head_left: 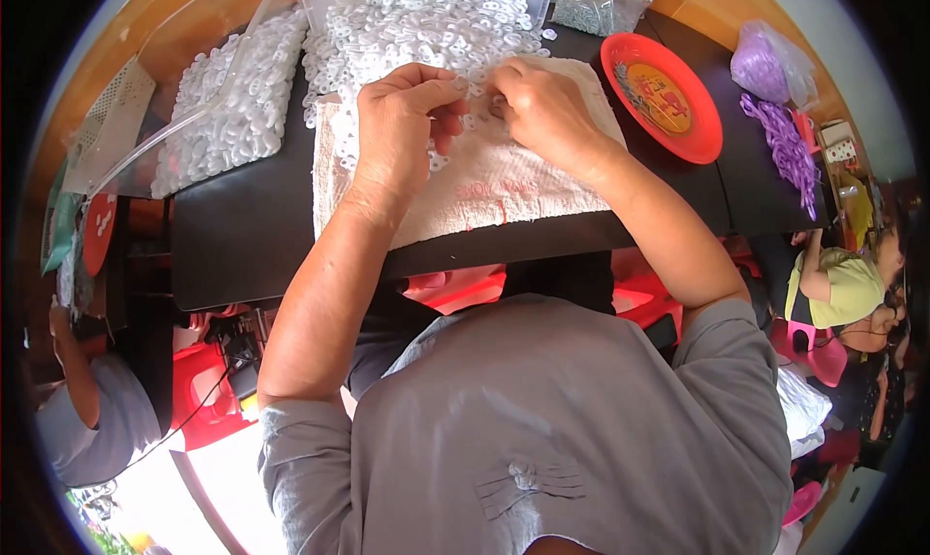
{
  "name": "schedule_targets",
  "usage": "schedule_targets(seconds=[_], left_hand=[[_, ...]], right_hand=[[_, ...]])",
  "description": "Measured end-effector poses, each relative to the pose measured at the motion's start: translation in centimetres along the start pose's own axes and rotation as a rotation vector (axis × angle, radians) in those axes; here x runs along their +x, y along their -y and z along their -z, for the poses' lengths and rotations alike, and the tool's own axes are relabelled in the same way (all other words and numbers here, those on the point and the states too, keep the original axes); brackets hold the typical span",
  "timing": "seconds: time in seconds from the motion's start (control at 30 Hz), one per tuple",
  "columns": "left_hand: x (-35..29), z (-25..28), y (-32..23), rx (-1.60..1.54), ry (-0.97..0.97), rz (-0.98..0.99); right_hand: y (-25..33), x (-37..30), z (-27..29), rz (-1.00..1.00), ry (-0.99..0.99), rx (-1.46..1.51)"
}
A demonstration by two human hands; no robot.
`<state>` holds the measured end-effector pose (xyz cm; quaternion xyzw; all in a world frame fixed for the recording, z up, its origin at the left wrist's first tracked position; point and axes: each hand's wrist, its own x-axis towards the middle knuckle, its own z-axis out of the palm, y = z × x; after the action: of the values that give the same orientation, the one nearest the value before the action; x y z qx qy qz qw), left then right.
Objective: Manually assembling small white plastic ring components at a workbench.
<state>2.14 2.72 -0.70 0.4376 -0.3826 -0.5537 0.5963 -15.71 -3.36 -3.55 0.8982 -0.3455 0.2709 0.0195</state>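
Note:
My left hand [402,119] is held over a cream towel [465,201], close to the heap. Its thumb and forefinger are pinched together. Small white plastic pieces [426,22] with holes spill from a clear bin onto the towel's far edge, some lying under my left fingers. Just to the right, my right hand [544,109] bends over the towel with its fingertips drawn together, a small gap from the left ones. Whatever either pinch holds is too small or hidden to make out.
A red plate [697,119] with small metal parts stands to the right, beside purple strung pieces [783,153] and a purple-filled bag [765,61]. At the back lies a bag of metal bits [601,13]. More white pieces [232,95] cover the left. Other people sit at both sides.

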Motion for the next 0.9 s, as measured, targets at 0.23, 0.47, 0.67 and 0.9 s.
schedule_targets(seconds=[0.23, 0.47, 0.67, 0.9], left_hand=[[0.0, -0.1, 0.0, 0.05, 0.035, 0.03], [-0.4, -0.6, -0.1, 0.09, 0.082, 0.048], [-0.5, -1.0, 0.1, 0.104, 0.068, 0.016], [-0.5, -1.0, 0.2, 0.078, 0.058, 0.02]], right_hand=[[-0.1, -0.1, 0.8, -0.041, -0.08, 0.077], [-0.1, 0.6, 4.2, -0.457, 0.067, 0.992], [0.9, 0.8, 4.9, -0.416, 0.027, 1.014], [1.3, 0.7, 4.6, -0.363, 0.041, 1.007]])
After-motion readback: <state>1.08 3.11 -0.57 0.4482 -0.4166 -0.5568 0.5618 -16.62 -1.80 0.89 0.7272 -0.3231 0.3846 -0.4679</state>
